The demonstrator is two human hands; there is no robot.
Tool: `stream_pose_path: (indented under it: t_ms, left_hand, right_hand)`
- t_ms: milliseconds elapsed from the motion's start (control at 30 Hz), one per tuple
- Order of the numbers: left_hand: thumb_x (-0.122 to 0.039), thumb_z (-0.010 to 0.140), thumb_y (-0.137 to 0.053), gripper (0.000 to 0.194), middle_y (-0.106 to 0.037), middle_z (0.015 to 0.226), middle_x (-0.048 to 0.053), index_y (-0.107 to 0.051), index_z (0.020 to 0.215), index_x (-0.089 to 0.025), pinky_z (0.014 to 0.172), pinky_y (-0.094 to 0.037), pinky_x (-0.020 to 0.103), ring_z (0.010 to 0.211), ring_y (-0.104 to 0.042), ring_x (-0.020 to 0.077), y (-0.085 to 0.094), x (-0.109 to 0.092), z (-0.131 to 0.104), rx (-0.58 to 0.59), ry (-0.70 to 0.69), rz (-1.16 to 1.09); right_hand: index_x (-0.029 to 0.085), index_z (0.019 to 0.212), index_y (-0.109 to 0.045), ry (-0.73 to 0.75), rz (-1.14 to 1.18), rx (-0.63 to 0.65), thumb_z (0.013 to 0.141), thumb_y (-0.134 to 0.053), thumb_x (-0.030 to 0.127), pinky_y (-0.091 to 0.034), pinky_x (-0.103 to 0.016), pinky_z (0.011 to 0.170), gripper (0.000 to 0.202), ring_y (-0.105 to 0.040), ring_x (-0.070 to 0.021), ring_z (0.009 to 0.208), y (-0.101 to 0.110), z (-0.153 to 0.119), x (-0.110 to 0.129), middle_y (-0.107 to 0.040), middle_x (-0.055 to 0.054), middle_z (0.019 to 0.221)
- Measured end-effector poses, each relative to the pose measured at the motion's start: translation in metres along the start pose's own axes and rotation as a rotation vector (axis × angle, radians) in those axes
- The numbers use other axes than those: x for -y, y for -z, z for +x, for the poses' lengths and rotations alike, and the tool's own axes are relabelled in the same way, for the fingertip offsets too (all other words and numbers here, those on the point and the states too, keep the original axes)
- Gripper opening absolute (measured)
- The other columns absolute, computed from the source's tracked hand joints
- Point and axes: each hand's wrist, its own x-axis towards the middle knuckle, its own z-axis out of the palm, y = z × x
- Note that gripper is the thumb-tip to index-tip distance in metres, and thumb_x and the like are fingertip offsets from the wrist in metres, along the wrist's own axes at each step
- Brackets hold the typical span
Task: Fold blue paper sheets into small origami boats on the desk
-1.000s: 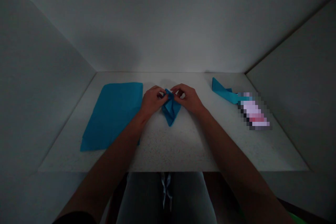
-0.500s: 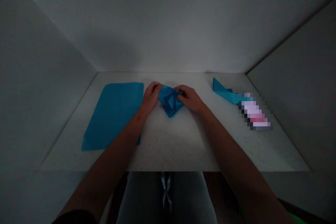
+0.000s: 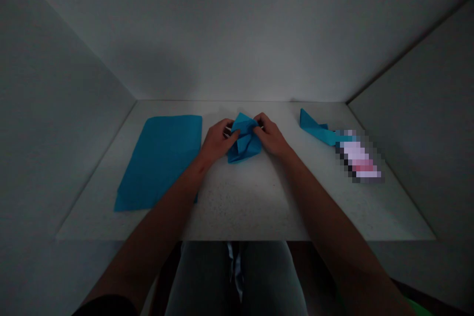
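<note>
Pinched the left side of a small, creased blue folded paper [image 3: 246,142] between the thumb and fingers of the left hand [image 3: 216,140]. Clamped its right side between the thumb and fingers of the right hand [image 3: 273,138]. Held it closer to the far edge of the pale, speckled table [image 3: 244,207] than to the near edge, about midway from side to side. Reached with the left forearm [image 3: 181,192] across the near right corner of flat blue paper [image 3: 159,158], spread toward the table's left edge. Had a narrow folded blue strip [image 3: 318,131] near the far right corner, overlapping the upper end of a pixelated, phone-like object [image 3: 357,155]. Sat with grey-clad legs [image 3: 207,276] below the near edge.
</note>
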Motion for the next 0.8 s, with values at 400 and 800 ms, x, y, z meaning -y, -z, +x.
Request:
stream_pose_path:
  t_ms: [400,800]
  left_hand:
    - [-0.027,0.085,-0.080,0.029,-0.081,0.106,0.008,-0.074,0.114,-0.022,0.065,-0.059,0.026,0.082,-0.076,0.0187,0.001,0.006,0.001,0.057,0.099,-0.115]
    - [-0.041,0.087,-0.075,0.024,-0.079,0.090,0.006,-0.076,0.102,-0.022,0.065,-0.062,0.031,0.080,-0.076,0.0220,0.005,0.012,0.009,0.120,0.279,-0.406]
  right_hand:
    - [0.027,0.092,-0.049,0.015,0.041,-0.148,0.087,-0.067,0.035,-0.042,-0.031,0.065,0.020,-0.052,-0.0170,0.072,0.004,0.003,0.003,-0.055,0.003,0.080]
    - [0.030,0.122,-0.055,0.096,-0.008,-0.245,0.094,-0.074,0.048,-0.054,-0.031,0.068,0.038,-0.069,-0.0215,0.095,0.013,0.001,0.010,-0.072,-0.006,0.116]
